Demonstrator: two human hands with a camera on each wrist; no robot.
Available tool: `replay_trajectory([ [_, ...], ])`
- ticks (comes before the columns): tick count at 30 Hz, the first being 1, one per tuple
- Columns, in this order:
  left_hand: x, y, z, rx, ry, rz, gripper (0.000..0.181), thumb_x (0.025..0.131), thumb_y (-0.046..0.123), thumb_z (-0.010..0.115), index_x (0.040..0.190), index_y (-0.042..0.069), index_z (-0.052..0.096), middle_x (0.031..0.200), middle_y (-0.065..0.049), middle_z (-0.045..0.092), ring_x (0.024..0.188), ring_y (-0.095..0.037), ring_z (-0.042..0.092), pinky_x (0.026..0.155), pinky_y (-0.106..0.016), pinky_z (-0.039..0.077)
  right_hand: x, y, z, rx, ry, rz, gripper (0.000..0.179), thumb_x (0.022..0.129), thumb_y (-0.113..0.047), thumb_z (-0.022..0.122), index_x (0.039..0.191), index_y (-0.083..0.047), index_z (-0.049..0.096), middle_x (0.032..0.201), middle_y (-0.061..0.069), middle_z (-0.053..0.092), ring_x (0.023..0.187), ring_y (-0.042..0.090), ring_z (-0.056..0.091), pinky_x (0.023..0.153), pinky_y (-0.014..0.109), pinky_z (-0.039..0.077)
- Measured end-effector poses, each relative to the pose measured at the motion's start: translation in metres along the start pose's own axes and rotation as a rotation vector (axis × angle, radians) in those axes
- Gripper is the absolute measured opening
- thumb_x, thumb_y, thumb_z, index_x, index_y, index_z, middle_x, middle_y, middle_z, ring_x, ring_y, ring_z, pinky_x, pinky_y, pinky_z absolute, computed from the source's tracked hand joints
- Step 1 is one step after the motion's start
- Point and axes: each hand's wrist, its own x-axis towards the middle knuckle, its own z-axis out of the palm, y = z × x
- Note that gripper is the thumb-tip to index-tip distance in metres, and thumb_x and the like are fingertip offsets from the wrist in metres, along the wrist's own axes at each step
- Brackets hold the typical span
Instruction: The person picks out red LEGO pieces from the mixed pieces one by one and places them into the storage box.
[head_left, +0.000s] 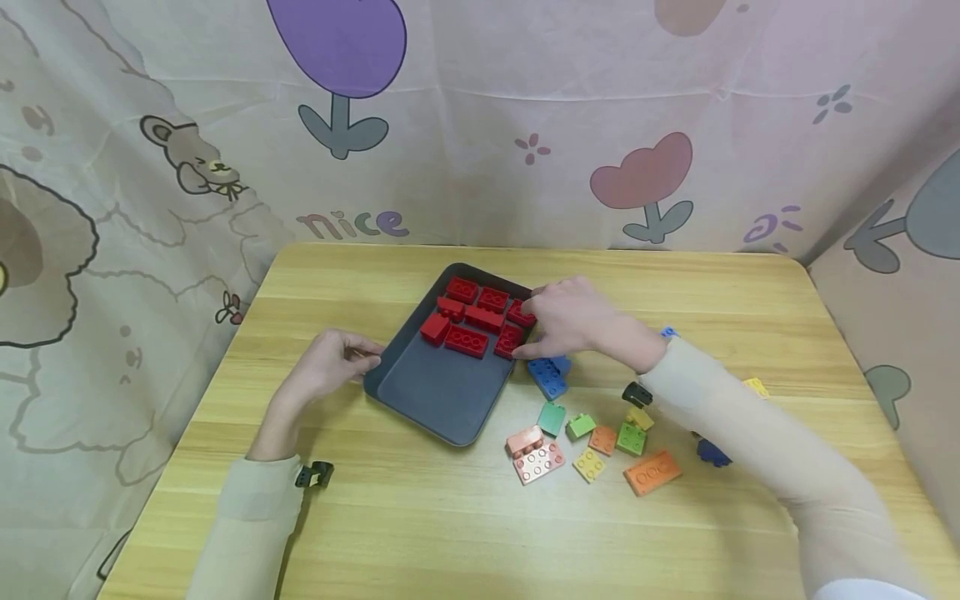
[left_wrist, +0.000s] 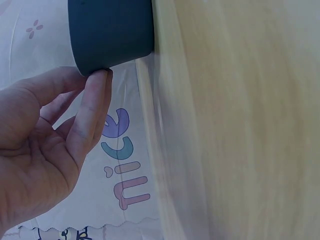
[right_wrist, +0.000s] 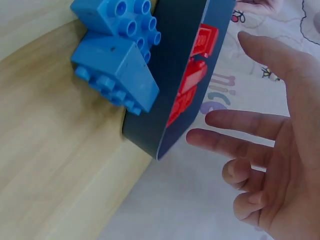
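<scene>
A dark grey tray (head_left: 442,396) lies at an angle on the table, with several red toy bricks (head_left: 467,341) grouped in its far half. My left hand (head_left: 330,364) pinches the tray's left rim between thumb and fingers; the left wrist view shows the fingertips right at the tray's edge (left_wrist: 112,40). Over the tray's right rim is my right hand (head_left: 573,317), its thumb and first fingers spread near the rightmost red bricks. In the right wrist view that hand (right_wrist: 270,145) has nothing between its fingers. Two blue bricks (right_wrist: 115,65) stand against the tray's outer wall.
Right of the tray, loose bricks are scattered: green (head_left: 552,418), pink (head_left: 538,462), yellow (head_left: 589,465), orange (head_left: 652,473) and dark blue (head_left: 712,452). Some lie close to or under the right forearm. A printed curtain (head_left: 480,192) hangs behind the wooden table (head_left: 420,525).
</scene>
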Motion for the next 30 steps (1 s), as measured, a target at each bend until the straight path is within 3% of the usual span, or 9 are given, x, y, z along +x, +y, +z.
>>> replay_trajectory([
  [4, -0.001, 0.001, 0.0, -0.001, -0.001, -0.005, 0.024, 0.099, 0.001, 0.068, 0.121, -0.008, 0.075, 0.112, -0.026, 0.076, 0.083, -0.018, 0.074, 0.07, -0.028, 0.067, -0.009, 0.005, -0.005, 0.015, -0.003, -0.005, 0.072, 0.079, -0.073, 0.078, 0.122, -0.015, 0.079, 0.105, 0.003, 0.08, 0.056, 0.013, 0.052, 0.043, 0.024, 0.025],
  [11, -0.001, 0.001, -0.001, -0.001, -0.005, -0.017, 0.024, 0.1, 0.001, 0.068, 0.121, -0.007, 0.075, 0.114, -0.026, 0.076, 0.084, -0.019, 0.075, 0.071, -0.029, 0.068, -0.027, 0.015, -0.012, 0.043, -0.02, 0.023, 0.08, 0.077, -0.075, 0.078, 0.129, -0.015, 0.076, 0.114, 0.007, 0.079, 0.067, 0.016, 0.062, 0.046, 0.025, 0.036],
  [24, -0.001, 0.001, 0.0, 0.002, -0.004, -0.013, 0.024, 0.1, 0.002, 0.068, 0.121, -0.007, 0.075, 0.113, -0.026, 0.076, 0.085, -0.022, 0.075, 0.072, -0.032, 0.068, -0.073, 0.044, -0.018, 0.063, -0.019, 0.151, 0.089, 0.077, -0.081, 0.074, 0.138, -0.016, 0.07, 0.13, 0.013, 0.075, 0.064, 0.015, 0.062, 0.048, 0.025, 0.037],
  [30, 0.0, 0.001, 0.0, -0.006, -0.007, -0.021, 0.025, 0.1, 0.002, 0.068, 0.122, -0.008, 0.075, 0.114, -0.027, 0.076, 0.085, -0.019, 0.074, 0.072, -0.032, 0.068, -0.095, 0.056, -0.021, 0.039, -0.028, 0.204, 0.091, 0.075, -0.082, 0.075, 0.139, -0.017, 0.069, 0.132, 0.016, 0.074, 0.084, 0.027, 0.075, 0.05, 0.025, 0.041],
])
